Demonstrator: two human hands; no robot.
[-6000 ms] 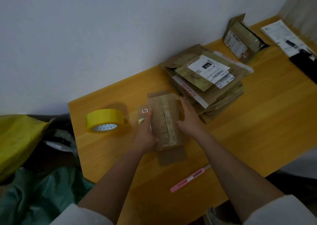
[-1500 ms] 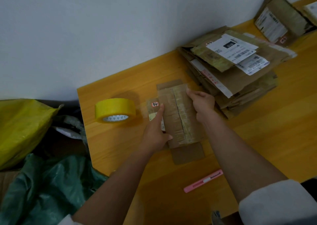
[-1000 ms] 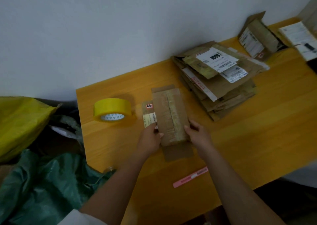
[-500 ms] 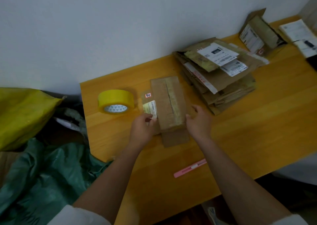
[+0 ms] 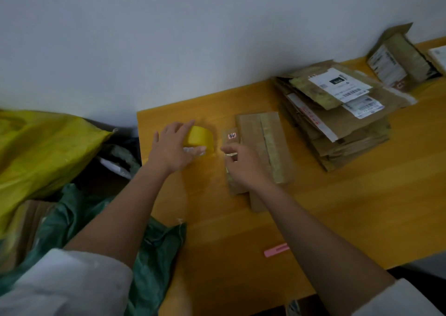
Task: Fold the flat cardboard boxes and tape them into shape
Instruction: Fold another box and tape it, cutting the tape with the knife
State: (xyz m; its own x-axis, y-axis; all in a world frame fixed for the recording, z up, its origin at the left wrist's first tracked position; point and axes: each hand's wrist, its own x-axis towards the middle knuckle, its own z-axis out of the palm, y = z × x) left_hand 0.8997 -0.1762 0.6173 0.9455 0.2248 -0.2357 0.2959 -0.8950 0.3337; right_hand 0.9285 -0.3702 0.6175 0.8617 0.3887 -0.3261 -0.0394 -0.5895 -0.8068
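Note:
A small folded cardboard box (image 5: 268,142) with old tape along its top lies on the wooden table (image 5: 362,207). To its left sits a yellow tape roll (image 5: 201,136). My left hand (image 5: 171,149) lies over the roll, its fingers spread across the top and the thumb at the near side. My right hand (image 5: 246,166) hovers over the box's left edge, fingers loosely curled and the index pointing toward the roll, with nothing seen in it. A stack of flat cardboard boxes (image 5: 337,122) with shipping labels lies right of the small box.
A pink marker (image 5: 276,250) lies near the table's front edge. Another box (image 5: 398,57) stands at the far right by the wall. Left of the table are a yellow bag (image 5: 36,151) and a green bag (image 5: 154,255).
Both hands have let go of the small box's sides. My left hand has moved left onto the tape roll, and my right hand has shifted left over the box's edge.

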